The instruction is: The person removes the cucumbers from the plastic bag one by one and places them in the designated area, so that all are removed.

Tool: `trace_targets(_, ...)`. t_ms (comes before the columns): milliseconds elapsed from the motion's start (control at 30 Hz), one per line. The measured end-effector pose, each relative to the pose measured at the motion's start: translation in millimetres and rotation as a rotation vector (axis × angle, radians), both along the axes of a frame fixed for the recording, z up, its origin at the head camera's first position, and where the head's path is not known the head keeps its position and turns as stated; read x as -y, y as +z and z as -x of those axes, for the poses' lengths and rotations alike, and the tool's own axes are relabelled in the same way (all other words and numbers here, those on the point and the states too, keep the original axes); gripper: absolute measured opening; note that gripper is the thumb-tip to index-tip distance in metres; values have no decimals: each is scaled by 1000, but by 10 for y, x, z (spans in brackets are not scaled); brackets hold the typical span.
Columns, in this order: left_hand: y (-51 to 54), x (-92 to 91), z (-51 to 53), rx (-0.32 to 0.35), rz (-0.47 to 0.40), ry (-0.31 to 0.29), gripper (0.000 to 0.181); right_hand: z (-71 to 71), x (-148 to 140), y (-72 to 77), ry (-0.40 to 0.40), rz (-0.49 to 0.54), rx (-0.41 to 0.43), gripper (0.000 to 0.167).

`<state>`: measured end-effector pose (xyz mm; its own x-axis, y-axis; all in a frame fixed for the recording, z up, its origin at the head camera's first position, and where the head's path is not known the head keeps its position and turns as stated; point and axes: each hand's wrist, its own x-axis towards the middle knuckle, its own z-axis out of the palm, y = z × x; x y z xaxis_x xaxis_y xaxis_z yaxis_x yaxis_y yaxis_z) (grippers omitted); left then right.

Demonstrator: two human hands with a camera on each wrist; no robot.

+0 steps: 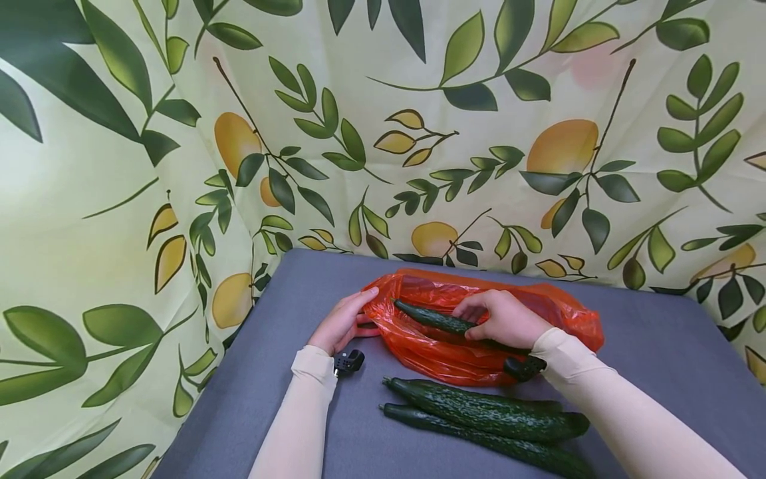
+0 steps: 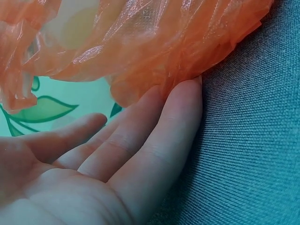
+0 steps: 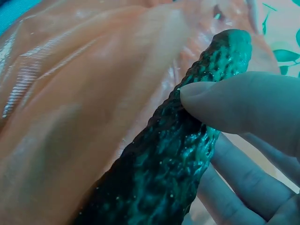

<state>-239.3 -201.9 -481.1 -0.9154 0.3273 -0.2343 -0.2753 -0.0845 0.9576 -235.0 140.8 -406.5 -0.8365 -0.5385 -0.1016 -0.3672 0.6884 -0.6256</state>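
Note:
In the head view, my right hand (image 1: 503, 319) grips a dark green, bumpy cucumber (image 1: 439, 319), partly inside a red plastic bag (image 1: 431, 359). The right wrist view shows the thumb (image 3: 206, 101) pressed on the cucumber (image 3: 168, 140) near one end, fingers behind it. At the bag's left side, my left hand (image 1: 344, 322) touches the plastic near its mouth. Seen from the left wrist, its fingers (image 2: 180, 108) are nearly straight, two fingertips against the bag (image 2: 154, 51). The bag's inside is mostly hidden.
More cucumbers (image 1: 479, 406) lie close together on the grey tabletop (image 1: 359, 426), in front of the bag and left of my right forearm. Behind and to the left hangs a cloth (image 1: 479, 193) printed with leaves and fruit. Each wrist wears a black device (image 1: 349, 361).

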Motion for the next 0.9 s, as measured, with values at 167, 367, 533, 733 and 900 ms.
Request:
trace_targets(167, 5, 0, -12, -1, 17, 10, 63, -23, -15, 90, -15, -6, -17, 29)
trace_targets(367, 1, -7, -19, -15, 20, 12, 65, -60, 0, 185, -18, -2, -40, 31)
trace_targets(533, -5, 2, -23, -5, 21, 19, 61, -118, 51, 265, -10, 6, -52, 32)
trace_targets(733, -15, 7, -24, -5, 22, 27, 61, -221, 122, 394, 6, 16, -62, 34)
trace_targets(900, -3, 3, -24, -6, 25, 32, 58, -313, 180, 514, 20, 36, -53, 34)
